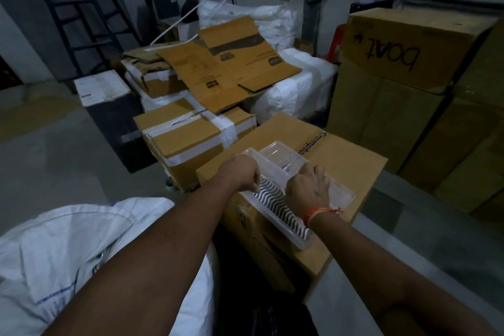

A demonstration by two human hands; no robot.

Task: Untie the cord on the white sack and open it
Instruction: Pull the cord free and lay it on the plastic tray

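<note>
White sack (81,248): lies at the lower left, beneath the left forearm; neither hand touches it, and no cord can be made out.
Left hand (241,172): fingers curled downward at the near-left edge of a clear plastic tray (275,172); whether they grip the rim I cannot tell.
Right hand (308,188): rests on the tray's right side, fingers bent over it; an orange thread (321,213) circles the wrist.
Tray: sits on top of a brown carton (341,166), holding a stack of wavy black-and-white pieces (275,204).
Surroundings: taped cartons (191,139), flattened cardboard (223,68), a tall box printed "boat" (403,46), a dark ladder (81,8) at the back left.
</note>
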